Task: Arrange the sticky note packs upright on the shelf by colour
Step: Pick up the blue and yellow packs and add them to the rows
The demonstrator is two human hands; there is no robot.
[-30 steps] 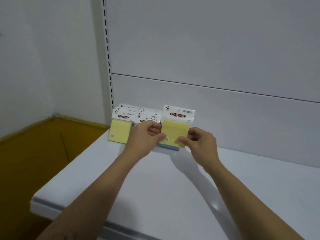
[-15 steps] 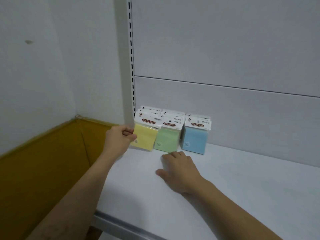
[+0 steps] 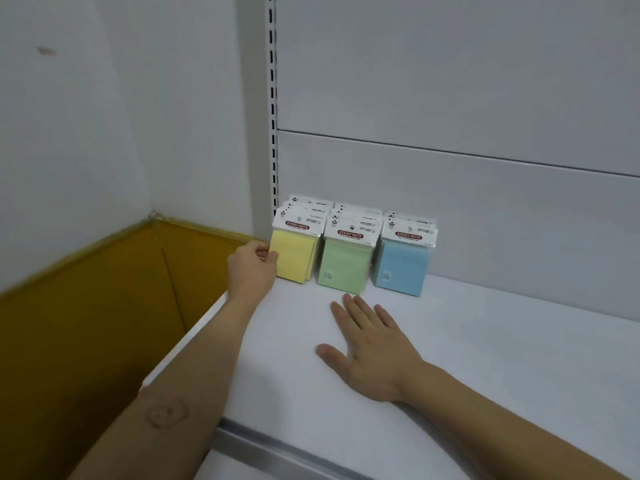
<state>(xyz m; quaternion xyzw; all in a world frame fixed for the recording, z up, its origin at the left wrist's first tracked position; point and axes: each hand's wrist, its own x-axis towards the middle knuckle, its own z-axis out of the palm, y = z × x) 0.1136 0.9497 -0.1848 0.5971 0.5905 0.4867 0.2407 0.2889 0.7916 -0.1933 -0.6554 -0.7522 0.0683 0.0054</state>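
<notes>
Left grip (image 3: pixel 254 268) pinches yellow packs (image 3: pixel 294 258) at shelf (image 3: pixel 519 358) back-left corner; right grip (image 3: pixel 370 348) flat, fingers straight, on shelf.

- My feed is evenly lit but rather dim, with a cool grey cast. I can make out no single source.
- The right hand (image 3: pixel 374 348) throws only a faint, soft shadow on the shelf (image 3: pixel 502 368).
- A pale sheen runs along the shelf's front lip.
- The yellow pack (image 3: pixel 294 258), pinched by the left hand (image 3: pixel 252 268), is sharp enough to read its big label, but the small print is mush.
- The left edge, over the brown floor (image 3: pixel 69 323), looks smeared.
</notes>
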